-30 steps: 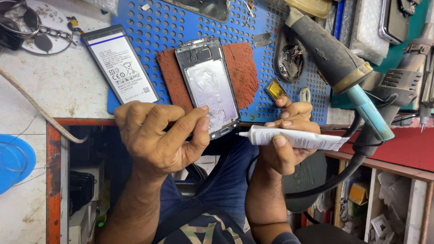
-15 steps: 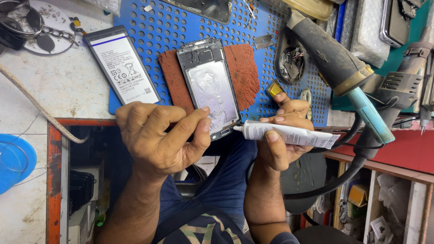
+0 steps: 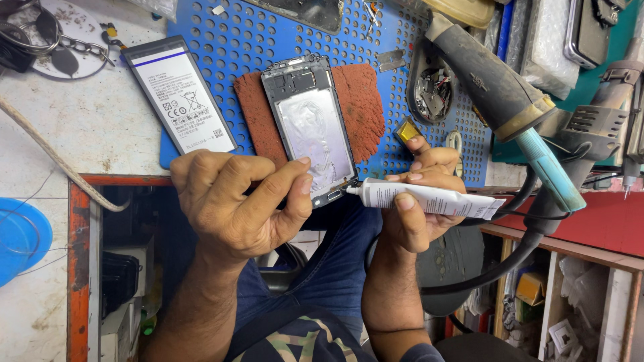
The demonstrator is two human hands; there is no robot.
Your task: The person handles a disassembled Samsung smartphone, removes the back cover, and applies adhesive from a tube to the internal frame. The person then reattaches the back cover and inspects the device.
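An opened phone frame (image 3: 310, 127) lies on a reddish-brown pad (image 3: 359, 107) atop a blue perforated mat (image 3: 268, 33). My left hand (image 3: 235, 201) pinches the frame's near end, thumb on its lower edge. My right hand (image 3: 419, 201) holds a white glue tube (image 3: 426, 199) lying sideways, its nozzle touching the frame's near right corner. A flat phone battery (image 3: 180, 100) with a white label rests on the mat to the left of the frame.
A hot-air gun (image 3: 500, 94) with a black cable lies at the right. A small dish of screws and parts (image 3: 431, 90) sits by the pad. A keyring with chain (image 3: 40, 40) lies far left, a blue lid (image 3: 20, 238) at the left edge. The bench's orange edge (image 3: 77, 268) runs below.
My right hand has moved the glue tube left and slightly up, bringing its nozzle to the frame's near corner. My left hand keeps its grip on the frame.
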